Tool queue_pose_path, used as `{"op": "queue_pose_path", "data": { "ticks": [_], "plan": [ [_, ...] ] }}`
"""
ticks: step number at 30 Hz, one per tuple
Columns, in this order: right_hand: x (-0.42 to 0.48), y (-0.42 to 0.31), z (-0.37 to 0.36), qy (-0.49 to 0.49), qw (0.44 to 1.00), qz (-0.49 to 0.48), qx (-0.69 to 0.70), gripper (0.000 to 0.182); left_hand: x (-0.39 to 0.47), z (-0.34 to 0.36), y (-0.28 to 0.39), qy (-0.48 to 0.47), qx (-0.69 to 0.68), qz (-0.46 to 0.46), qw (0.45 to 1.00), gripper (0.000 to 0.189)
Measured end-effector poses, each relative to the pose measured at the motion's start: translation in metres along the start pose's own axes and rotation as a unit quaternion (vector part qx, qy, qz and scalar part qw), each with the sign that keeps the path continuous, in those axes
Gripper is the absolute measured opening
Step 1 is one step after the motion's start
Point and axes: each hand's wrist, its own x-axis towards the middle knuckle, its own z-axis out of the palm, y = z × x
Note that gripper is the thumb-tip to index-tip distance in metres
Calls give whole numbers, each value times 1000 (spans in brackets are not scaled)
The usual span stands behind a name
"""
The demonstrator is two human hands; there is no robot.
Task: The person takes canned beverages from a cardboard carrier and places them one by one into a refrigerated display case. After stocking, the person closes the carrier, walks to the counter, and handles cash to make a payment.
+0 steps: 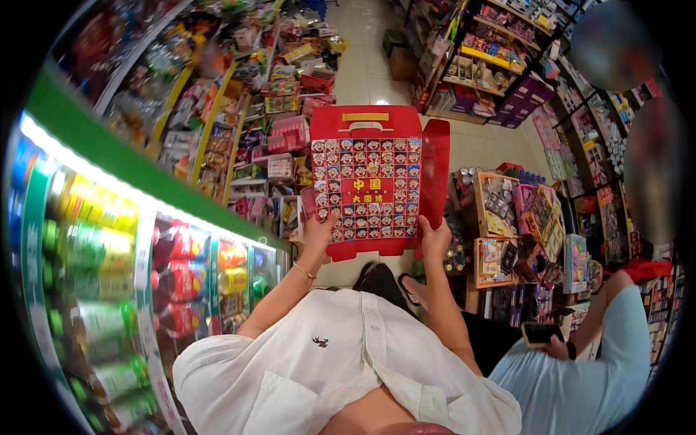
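A red cardboard gift box [366, 187], opened out or partly folded, is held up in front of me by both hands. Its face bears rows of small cartoon faces and yellow writing, and a yellow strip lies across the handle slot at its top. My left hand [323, 231] grips the lower left edge. My right hand [435, 234] grips the lower right, where a red side flap [436, 168] stands out from the face. Whether anything is inside the box cannot be seen.
A lit drinks cooler [98, 250] runs along the left. Shelves of packaged snacks [277, 103] lie beyond it. Wooden trays of small goods [496, 204] stand at the right, near a seated person in light blue holding a phone [542, 334]. Tiled floor [361, 60] shows ahead.
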Motion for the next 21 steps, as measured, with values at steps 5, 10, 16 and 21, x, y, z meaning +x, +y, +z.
{"op": "queue_pose_path", "data": {
  "ticks": [5, 10, 16, 21],
  "plan": [
    [98, -1, 40, 19, 991, -44, -125, 29, 111, 80, -15, 40, 108, 43, 992, 25],
    [289, 41, 75, -179, 983, 15, 48, 35, 259, 123, 13, -106, -75, -113, 985, 31],
    [484, -63, 114, -428, 836, 236, 250, 43, 414, 148, 97, -135, -279, -157, 938, 40],
    [624, -96, 239, -487, 837, 137, 210, 34, 568, 176, 114, -35, -241, -74, 967, 41]
  ]
}}
